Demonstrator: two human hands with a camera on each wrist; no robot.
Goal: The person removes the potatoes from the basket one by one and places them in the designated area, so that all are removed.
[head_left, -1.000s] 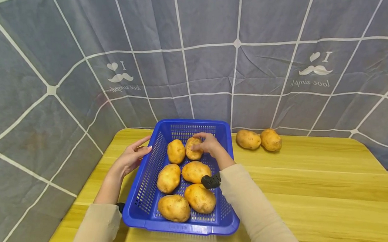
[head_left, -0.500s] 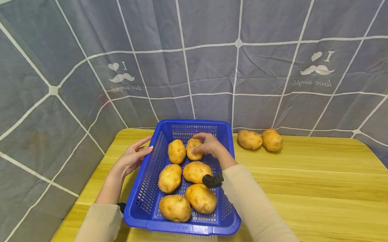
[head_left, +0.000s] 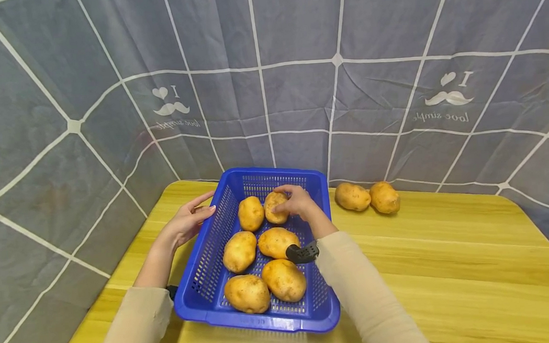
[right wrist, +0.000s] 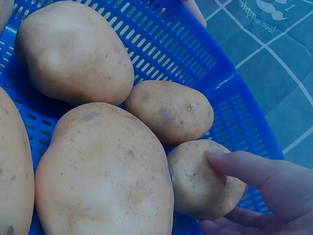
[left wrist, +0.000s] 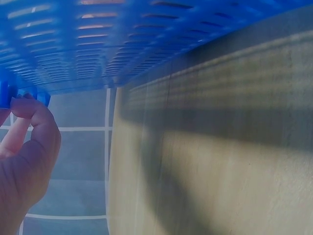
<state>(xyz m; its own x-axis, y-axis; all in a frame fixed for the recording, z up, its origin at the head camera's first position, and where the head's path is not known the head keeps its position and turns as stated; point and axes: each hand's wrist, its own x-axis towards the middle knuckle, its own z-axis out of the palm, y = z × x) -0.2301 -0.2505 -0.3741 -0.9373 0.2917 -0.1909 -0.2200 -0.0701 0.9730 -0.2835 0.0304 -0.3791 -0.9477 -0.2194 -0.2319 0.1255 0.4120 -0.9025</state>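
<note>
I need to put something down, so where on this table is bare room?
Widest is the table right of the right sleeve, in front of the two loose potatoes. A narrower strip lies between the left sleeve and the curtain. The blue basket is crowded: six potatoes, with the right hand gripping one.

Downward head view, 2 wrist close-ups, shared basket (head_left: 260, 323)
</note>
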